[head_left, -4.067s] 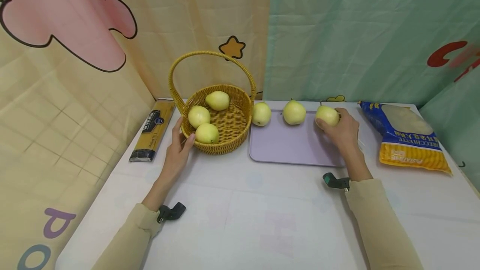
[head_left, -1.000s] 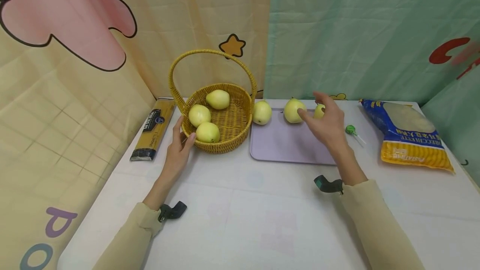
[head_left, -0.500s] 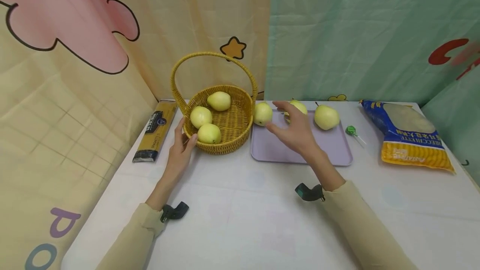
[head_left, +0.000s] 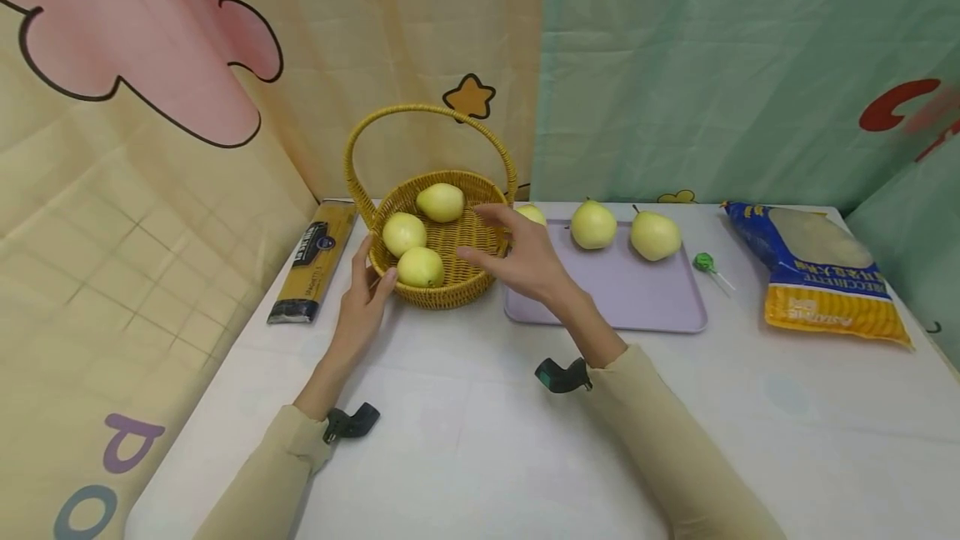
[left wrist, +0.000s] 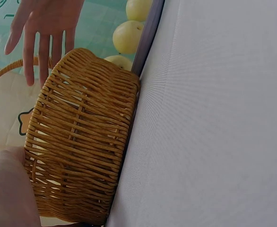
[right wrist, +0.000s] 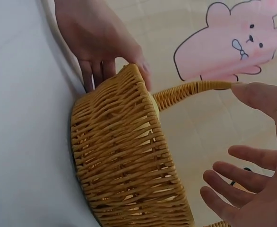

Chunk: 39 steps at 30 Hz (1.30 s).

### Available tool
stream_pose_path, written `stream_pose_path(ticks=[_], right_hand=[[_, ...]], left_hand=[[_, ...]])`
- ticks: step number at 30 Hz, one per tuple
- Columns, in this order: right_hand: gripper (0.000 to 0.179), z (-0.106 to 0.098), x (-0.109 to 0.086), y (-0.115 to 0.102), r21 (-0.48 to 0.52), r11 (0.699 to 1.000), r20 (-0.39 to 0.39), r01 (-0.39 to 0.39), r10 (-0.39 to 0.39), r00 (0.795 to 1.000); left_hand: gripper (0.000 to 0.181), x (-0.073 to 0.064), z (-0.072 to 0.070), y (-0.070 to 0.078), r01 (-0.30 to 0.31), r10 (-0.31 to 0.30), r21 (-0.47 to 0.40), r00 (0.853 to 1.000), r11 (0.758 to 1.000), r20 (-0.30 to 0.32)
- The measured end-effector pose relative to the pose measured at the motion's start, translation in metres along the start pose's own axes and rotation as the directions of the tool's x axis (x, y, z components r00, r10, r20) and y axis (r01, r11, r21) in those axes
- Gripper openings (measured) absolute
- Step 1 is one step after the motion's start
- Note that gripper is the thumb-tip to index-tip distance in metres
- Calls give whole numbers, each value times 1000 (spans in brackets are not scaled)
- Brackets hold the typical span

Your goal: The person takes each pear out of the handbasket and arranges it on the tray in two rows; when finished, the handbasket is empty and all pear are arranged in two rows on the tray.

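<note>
My left hand holds the left rim of a yellow wicker basket, thumb over the edge and fingers along the outside. Inside it lie three pale yellow-green pears, one pear at the back and two at the left. Over the basket's right side hovers my right hand, fingers spread and holding nothing; the right wrist view shows its fingers above the rim. A lilac tray to the right bears a middle pear, a right pear and a left pear, mostly hidden behind my right hand.
A spaghetti packet lies left of the basket. Right of the tray are a green lollipop and a blue and yellow orecchiette bag. Curtains hang behind the table, and the basket's tall handle arches up.
My right hand has let go of the pear at the tray's right end and swept left across the tray to the basket. The lollipop has come into view. My left hand stays on the rim.
</note>
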State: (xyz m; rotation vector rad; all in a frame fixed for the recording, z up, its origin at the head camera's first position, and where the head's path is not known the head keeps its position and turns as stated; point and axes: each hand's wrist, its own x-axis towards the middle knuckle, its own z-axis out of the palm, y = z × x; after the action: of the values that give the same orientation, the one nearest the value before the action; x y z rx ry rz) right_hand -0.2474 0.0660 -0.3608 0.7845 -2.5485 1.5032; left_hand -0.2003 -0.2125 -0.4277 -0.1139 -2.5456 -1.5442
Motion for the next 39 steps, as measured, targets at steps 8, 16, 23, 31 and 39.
stream_pose_path(ticks=[8,16,23,31,39], right_hand=[[69,25,21,-11,51,999,66,-16,13,998],[68,41,34,-18,50,998,136,-38,31,990],[68,48,36,-11,84,996,147,-35,23,989],[65,56,39,-5,41,998,164,-49,42,986],[60,62,42,-5,-59,997,211,-47,59,976]], left_hand=[[72,9,4,-28,-18,18,12,1000,1000,-14],[70,8,6,-26,-25,25,25,1000,999,-13],[71,8,5,-24,-30,31,31,999,999,-20],[70,8,4,-26,-29,29,23,999,999,-23],[70,7,2,-27,-26,27,30,999,999,-26]])
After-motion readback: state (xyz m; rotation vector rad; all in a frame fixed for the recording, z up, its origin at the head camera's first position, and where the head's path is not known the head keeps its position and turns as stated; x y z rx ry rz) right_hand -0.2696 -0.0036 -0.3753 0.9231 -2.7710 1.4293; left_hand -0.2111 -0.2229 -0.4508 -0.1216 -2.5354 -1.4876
